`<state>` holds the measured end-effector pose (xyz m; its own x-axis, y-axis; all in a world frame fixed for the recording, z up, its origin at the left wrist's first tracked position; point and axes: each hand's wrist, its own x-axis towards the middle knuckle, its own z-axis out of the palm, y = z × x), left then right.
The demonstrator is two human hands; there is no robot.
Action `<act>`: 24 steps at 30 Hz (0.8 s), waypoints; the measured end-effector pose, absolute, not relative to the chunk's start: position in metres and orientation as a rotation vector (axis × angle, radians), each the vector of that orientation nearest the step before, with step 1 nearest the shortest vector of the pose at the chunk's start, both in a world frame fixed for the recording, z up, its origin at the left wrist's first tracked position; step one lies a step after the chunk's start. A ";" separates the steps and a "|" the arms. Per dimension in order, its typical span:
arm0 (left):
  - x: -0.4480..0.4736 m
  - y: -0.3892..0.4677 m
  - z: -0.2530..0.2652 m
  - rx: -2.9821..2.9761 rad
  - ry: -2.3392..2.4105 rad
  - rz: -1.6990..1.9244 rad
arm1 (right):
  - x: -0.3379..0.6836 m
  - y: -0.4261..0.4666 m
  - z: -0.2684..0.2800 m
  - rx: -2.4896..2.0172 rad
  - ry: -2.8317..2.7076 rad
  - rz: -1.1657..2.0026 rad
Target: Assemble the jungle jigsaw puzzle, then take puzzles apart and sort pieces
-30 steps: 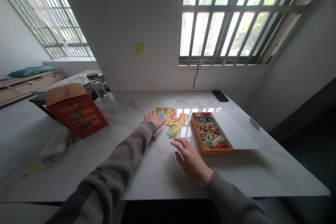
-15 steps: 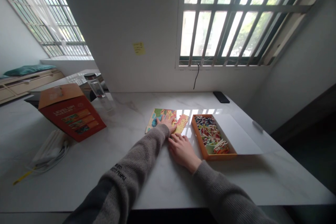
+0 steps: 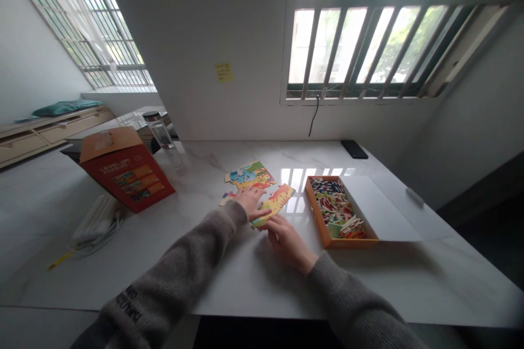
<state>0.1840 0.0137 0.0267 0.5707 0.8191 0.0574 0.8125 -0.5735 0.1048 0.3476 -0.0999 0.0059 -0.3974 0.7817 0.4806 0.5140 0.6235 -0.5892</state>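
Observation:
A partly joined jigsaw puzzle [image 3: 256, 173], with blue, green, yellow and red printing, lies on the white marbled table. A yellow and pink strip of joined puzzle pieces [image 3: 280, 197] is apart from it, slanting to its right. My left hand [image 3: 249, 203] has its fingers spread and flat at the puzzle's near edge, its thumb on the strip. At the strip's near end, my right hand [image 3: 289, 241] has curled fingers closed on the edge. A small puzzle piece [image 3: 227, 197] shows left of my left hand, partly hidden by it.
On the right, an orange-rimmed box [image 3: 323, 229] holds many loose puzzle pieces, its white flap [image 3: 385, 212] folded out. A black phone [image 3: 354, 149] lies behind it. To the left are a red puzzle carton [image 3: 135, 174], a glass bottle [image 3: 161, 133] and a white power strip with cable [image 3: 96, 226].
The puzzle has come apart: the yellow strip is now separate and nearer to me. My left hand has slid left and nearer, uncovering the rest. The view has shifted slightly.

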 end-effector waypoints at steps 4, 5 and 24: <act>0.197 -0.012 0.017 2.727 1.405 0.092 | 0.362 -0.089 0.004 -1.225 -1.865 0.317; 0.196 -0.014 0.016 2.713 1.393 0.080 | 0.365 -0.087 0.004 -1.248 -1.864 0.294; 0.148 0.004 0.026 2.655 1.109 0.325 | 0.368 -0.077 -0.007 -1.411 -2.307 0.214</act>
